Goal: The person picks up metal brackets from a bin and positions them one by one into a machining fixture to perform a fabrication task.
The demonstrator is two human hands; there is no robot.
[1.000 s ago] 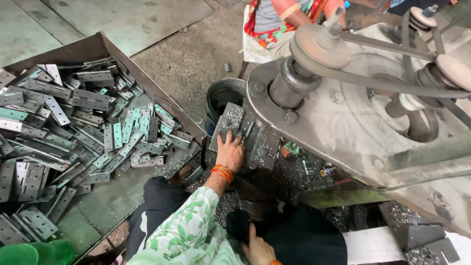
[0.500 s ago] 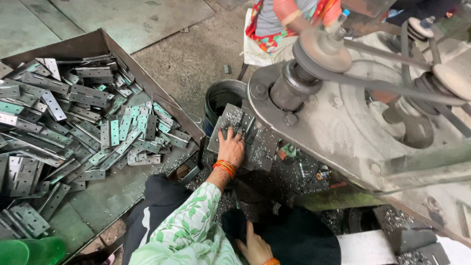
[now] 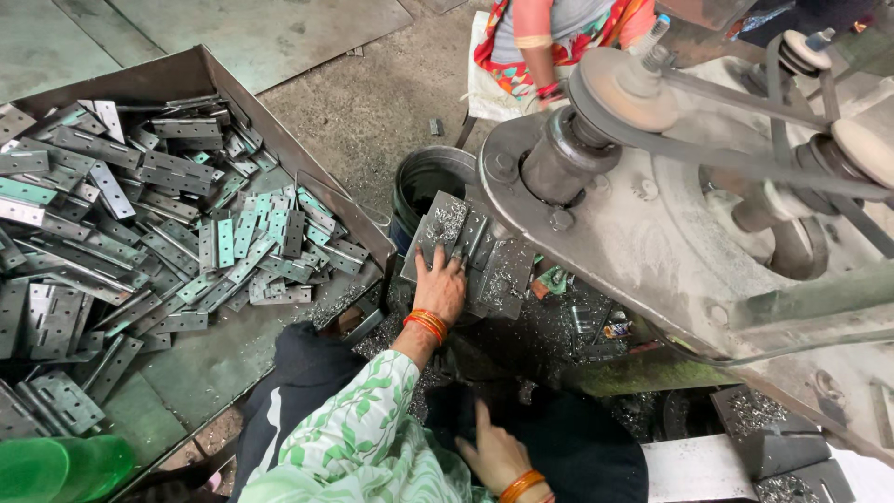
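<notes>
**Hand pressed flat on a stack of hinge plates beside the belt-driven machine**

At far left, a shallow metal tray (image 3: 200, 70) holds a loose heap of grey and green-tinted hinge plates (image 3: 140, 233), lying at all angles; a green plastic object (image 3: 56, 469) shows at the bottom corner. Just right of the tray's edge, the person's left hand (image 3: 440, 284) lies palm down, fingers spread and extended, on a small stack of dark hinge plates (image 3: 484, 256) strewn with metal shavings. The hand grips nothing; it rests flat on the near left part of the stack, which extends away and to the right of the fingertips. A dark round bucket (image 3: 424, 177) stands just behind the stack. Lower down, the right hand (image 3: 498, 452) rests open on dark cloth at the person's lap, fingers loosely extended, holding nothing, well apart from the stack. To the right rises the grey machine (image 3: 670, 261) with its pulley (image 3: 619, 88) and belts. At top, another person (image 3: 549, 42) in bright clothing sits beyond the machine.
</notes>
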